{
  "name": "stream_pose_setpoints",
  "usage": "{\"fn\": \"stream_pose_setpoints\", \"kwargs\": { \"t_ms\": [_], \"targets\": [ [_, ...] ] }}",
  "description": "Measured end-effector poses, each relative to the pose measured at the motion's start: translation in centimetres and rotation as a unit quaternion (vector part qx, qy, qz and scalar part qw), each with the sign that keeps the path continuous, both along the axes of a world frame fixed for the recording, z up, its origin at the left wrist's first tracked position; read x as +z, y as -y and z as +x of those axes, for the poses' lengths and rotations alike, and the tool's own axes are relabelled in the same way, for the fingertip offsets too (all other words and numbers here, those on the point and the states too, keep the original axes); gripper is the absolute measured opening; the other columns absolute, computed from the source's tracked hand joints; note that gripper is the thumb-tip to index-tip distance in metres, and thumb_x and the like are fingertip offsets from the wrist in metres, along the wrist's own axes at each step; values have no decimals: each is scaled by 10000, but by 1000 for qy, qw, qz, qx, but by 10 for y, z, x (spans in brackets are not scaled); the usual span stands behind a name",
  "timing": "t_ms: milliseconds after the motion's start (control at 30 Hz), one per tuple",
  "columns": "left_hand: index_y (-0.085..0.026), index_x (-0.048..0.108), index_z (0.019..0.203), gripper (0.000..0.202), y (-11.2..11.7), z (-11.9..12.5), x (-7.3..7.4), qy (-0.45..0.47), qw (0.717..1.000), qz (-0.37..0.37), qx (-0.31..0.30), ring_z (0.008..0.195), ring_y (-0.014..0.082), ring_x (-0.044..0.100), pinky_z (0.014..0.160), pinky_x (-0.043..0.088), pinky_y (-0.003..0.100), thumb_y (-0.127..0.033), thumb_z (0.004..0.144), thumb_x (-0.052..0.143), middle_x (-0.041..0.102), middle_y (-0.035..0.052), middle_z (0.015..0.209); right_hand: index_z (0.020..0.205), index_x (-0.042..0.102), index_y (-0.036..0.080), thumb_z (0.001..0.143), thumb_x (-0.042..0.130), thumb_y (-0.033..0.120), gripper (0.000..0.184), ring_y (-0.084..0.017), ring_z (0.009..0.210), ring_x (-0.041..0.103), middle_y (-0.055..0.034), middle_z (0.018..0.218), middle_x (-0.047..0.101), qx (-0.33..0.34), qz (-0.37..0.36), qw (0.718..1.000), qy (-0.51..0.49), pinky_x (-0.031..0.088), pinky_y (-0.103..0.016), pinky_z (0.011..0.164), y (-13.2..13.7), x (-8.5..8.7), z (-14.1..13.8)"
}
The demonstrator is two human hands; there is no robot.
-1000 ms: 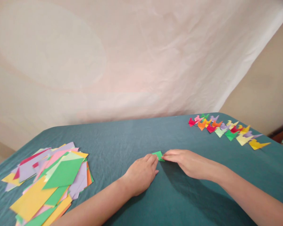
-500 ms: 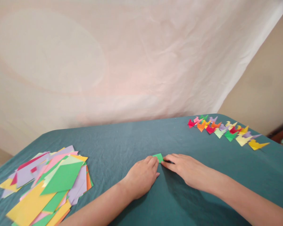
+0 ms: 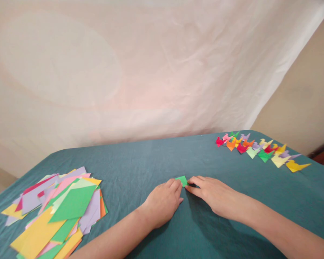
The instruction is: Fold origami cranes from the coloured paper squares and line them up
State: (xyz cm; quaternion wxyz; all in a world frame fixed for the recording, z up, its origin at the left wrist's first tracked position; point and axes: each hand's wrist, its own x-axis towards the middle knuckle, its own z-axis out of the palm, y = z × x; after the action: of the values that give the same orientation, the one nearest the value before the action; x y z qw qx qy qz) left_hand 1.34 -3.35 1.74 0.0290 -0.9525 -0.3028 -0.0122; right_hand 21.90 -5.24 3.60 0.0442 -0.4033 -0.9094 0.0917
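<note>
Near the middle of the table, on the teal cloth (image 3: 140,158), both hands press down on a small green folded paper (image 3: 182,180). The left hand (image 3: 162,203) lies palm down with its fingers close together, the fingertips on the paper's near left edge; the right hand (image 3: 214,194) comes in from the right, fingers stretched flat and together, the tips touching the paper's right side. Neither hand grips the piece; both rest on top of it and pin it to the cloth. Only a small far corner of the green paper shows between the fingertips; the rest is hidden under the hands, so its folded shape cannot be made out. Both forearms run off the near edge of the view. At the near left lies a loose pile of flat coloured sheets (image 3: 59,212), green, yellow, pink, lilac and orange, overlapping one another and cut off at the lower edge. At the far right, well apart from the hands, a row of small folded paper figures (image 3: 259,149) in many colours sits on the cloth; they are too small to tell their form exactly. A pale creased backdrop (image 3: 140,64) hangs behind the table.
</note>
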Motion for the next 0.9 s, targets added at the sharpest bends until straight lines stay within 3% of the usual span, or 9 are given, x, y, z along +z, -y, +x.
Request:
{"fn": "stream_pose_setpoints", "kwargs": {
  "t_ms": [400, 667, 900],
  "targets": [
    [-119, 465, 1178, 333, 0, 1, -1, 3, 1000, 5, 4, 1048, 229, 501, 854, 444, 333, -302, 922, 360, 542, 110, 1129, 1172, 546, 212, 731, 436, -13, 507, -201, 953, 528, -90, 1032, 560, 1, 8, 1000, 2, 415, -317, 825, -1, -3, 1],
    [-111, 498, 1143, 316, 0, 1, 0, -3, 1000, 4, -4, 1055, 235, 499, 856, 443, 341, -287, 923, 355, 546, 113, 1120, 1183, 526, 164, 860, 379, 76, 366, -226, 930, 539, -108, 981, 576, -18, 67, 997, 28, 448, -353, 781, 5, -4, -10],
    [-113, 498, 1150, 325, 0, 2, -3, -7, 1000, 11, -10, 1094, 239, 482, 870, 432, 340, -287, 932, 332, 525, 124, 1180, 1178, 528, 173, 880, 398, 103, 333, -209, 901, 540, -94, 969, 576, -7, 80, 996, 44, 450, -325, 752, 3, -6, -8]
  ]
}}
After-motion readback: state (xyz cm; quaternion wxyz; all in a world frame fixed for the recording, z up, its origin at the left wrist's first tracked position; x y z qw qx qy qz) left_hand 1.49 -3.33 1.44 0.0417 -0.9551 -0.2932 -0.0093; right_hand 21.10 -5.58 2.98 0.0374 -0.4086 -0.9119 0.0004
